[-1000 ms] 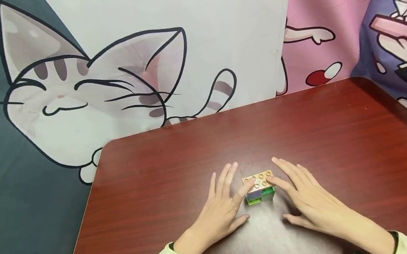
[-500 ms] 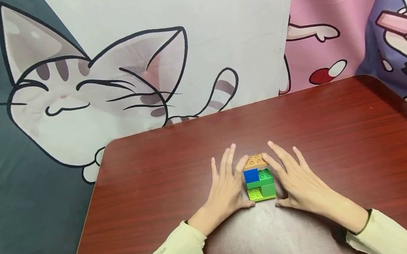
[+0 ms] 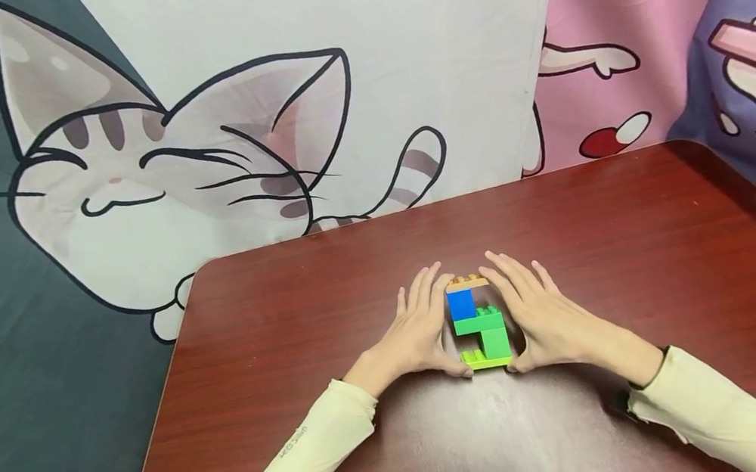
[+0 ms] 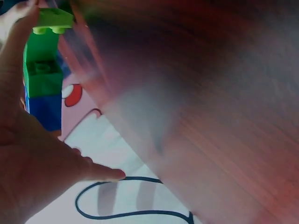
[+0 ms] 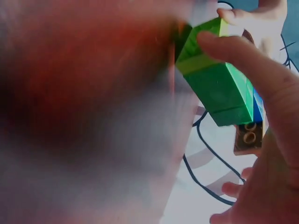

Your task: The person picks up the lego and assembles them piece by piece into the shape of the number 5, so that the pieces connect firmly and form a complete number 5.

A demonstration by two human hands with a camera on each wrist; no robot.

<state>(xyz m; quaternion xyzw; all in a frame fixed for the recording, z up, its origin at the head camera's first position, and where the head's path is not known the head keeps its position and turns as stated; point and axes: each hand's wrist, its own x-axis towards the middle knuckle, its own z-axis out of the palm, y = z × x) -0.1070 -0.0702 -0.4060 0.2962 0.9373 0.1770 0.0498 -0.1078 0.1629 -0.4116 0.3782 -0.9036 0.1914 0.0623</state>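
Both hands hold a stack of toy building bricks between them in the head view. From top to bottom it has an orange brick (image 3: 467, 282), a blue brick (image 3: 461, 305), a green brick (image 3: 478, 323), a second green brick (image 3: 495, 344) and a lime base (image 3: 491, 363). My left hand (image 3: 416, 342) pinches the left side, index finger at the top and thumb at the base. On the right side, my right hand (image 3: 546, 322) does likewise. Its thumb (image 5: 219, 46) presses the underside of the lime base in the right wrist view, where the stack appears off the table.
The reddish-brown table (image 3: 291, 328) reaches back to a cloth backdrop (image 3: 442, 47) with cartoon figures. A small dark object (image 3: 620, 403) lies partly hidden beside the right sleeve (image 3: 708, 402).
Earlier, both index fingers touched the orange brick with the thumbs apart from the stack. The thumbs have closed in to the base, and the stack has tipped so its front faces me.
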